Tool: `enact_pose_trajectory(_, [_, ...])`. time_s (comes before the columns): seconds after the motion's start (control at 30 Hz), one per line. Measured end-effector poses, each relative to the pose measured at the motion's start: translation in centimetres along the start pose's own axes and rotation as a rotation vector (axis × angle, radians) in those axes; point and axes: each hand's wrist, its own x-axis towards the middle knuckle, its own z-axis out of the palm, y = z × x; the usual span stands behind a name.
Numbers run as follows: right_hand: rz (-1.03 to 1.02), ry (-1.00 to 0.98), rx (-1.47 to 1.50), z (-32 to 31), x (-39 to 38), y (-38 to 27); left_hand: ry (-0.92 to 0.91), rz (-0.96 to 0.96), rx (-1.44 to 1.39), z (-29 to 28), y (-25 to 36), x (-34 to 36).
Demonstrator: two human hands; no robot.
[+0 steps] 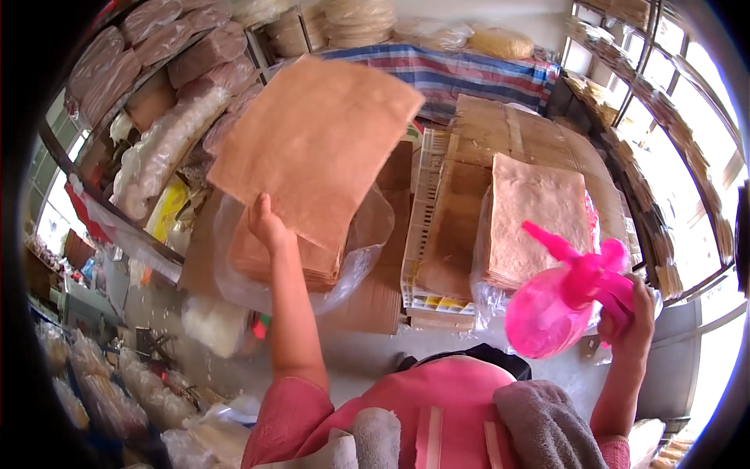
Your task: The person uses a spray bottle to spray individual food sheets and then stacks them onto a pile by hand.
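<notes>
My left hand [267,224] pinches the near edge of a thin brown sheet [320,133], which is lifted and tilted in the air. Below it, partly hidden, lies a stack of similar brown sheets [308,270] on clear plastic wrapping [367,250]. On the right, my right hand [634,320] is wrapped round the handle of a bright pink spray bottle [551,309]. Its nozzle points to the upper left, over a second stack of paler, wrinkled sheets [537,211]. Whether a finger is on the trigger is hard to make out.
Flattened cardboard [461,203] and a pale plastic crate [422,227] lie under the right stack. Racks of layered sheets [648,195] line the right side. Wrapped bundles [168,55] fill shelves at left. A striped tarp [453,74] hangs at the back.
</notes>
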Motion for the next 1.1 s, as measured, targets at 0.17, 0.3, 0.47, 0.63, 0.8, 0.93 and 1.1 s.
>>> enact_pose_trajectory(0.17, [-0.084, 0.135, -0.013, -1.2, -0.7, 0.5, 0.315, -0.147, 0.287, -15.2, -9.4, 7.5])
enact_pose_trajectory(0.3, [-0.093, 0.261, -0.152, -2.0, -1.1, 0.8, 0.509, 0.03, 1.07, -13.2, -9.3, 3.1])
enact_pose_trajectory(0.47, [-0.014, 0.354, -0.126, -3.8, -1.5, 1.0, 0.561, 0.031, 1.249, -9.9, -4.5, 0.7])
enact_pose_trajectory(0.63, [-0.027, 0.42, -0.168, -5.0, -1.9, 1.1, 0.709, 0.232, 1.39, -15.3, -11.0, 4.6])
enact_pose_trajectory(0.8, [0.143, 0.333, -0.084, -8.6, -0.1, 0.2, 0.516, 0.424, 1.395, -16.9, -12.5, 4.9])
enact_pose_trajectory(0.93, [0.151, 0.208, -0.394, -6.6, 3.2, -2.9, 0.448, 0.193, 1.379, -16.6, -11.7, 4.1])
enact_pose_trajectory(1.1, [0.306, -0.285, -0.732, -7.5, 8.9, -2.5, 0.345, 0.346, 1.498, -12.7, -9.9, -0.2])
